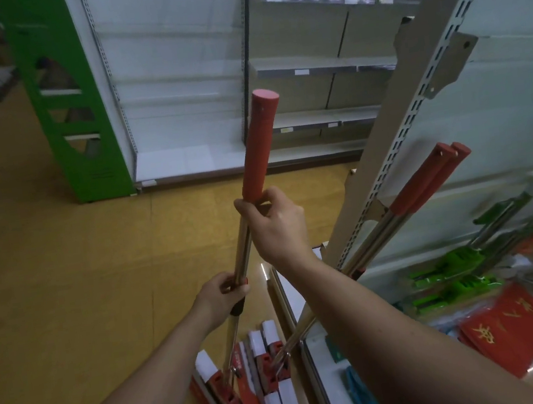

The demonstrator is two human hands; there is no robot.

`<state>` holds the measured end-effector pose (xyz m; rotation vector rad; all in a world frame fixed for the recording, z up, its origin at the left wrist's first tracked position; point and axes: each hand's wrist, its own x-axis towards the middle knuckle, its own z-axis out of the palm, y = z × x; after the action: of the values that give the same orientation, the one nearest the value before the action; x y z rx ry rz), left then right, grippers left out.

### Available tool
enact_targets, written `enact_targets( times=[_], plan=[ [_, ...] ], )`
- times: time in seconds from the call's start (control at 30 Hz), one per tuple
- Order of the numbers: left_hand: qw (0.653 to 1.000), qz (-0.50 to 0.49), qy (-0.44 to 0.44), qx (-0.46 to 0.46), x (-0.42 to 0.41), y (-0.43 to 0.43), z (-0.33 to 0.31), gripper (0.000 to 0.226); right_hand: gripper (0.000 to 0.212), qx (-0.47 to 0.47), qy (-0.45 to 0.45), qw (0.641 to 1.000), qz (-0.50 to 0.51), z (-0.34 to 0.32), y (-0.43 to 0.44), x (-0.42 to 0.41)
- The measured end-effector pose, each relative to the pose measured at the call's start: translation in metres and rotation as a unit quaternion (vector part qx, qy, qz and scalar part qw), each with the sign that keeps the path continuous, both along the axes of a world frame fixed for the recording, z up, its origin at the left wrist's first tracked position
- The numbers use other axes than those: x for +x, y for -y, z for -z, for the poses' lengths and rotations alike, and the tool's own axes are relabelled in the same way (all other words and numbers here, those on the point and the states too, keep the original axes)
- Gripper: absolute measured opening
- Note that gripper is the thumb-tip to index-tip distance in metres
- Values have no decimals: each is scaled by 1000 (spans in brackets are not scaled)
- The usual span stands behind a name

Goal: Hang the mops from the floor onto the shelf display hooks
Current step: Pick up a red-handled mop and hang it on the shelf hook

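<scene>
Both hands were clamped on one mop (253, 155): right hand (276, 222) just under its red grip, left hand (225, 293) lower on the metal pole. Its head sat on the floor (64, 281) among other mop heads (271, 369), near the shelf upright (415, 102) at right.

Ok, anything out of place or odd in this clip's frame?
Mostly no. The mop is held in both the left hand and right hand. Two red-handled mops lean against the shelf upright rather than hanging, and mop heads lie on the floor.
</scene>
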<state>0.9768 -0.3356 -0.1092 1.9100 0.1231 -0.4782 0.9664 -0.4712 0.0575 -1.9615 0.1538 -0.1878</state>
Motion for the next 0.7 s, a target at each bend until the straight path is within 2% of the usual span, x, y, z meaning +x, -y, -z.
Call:
enact_targets(
  times=[0.1,0.2,0.47,0.7],
  plan=[
    [1000,5,14,-11,-9,-5,-6,27,33,16,17,1000,-6,-15,3,-4],
    [997,-27,63,-28,-19,-1,-20,22,30,32,40,999,-12,-31,8,-7],
    [979,-75,182,-49,-48,19,-92,23,46,58,123,990,-37,-93,41,-15],
    [973,-55,222,-22,-66,45,-133,19,29,72,169,981,-69,-142,70,-35]
  ],
)
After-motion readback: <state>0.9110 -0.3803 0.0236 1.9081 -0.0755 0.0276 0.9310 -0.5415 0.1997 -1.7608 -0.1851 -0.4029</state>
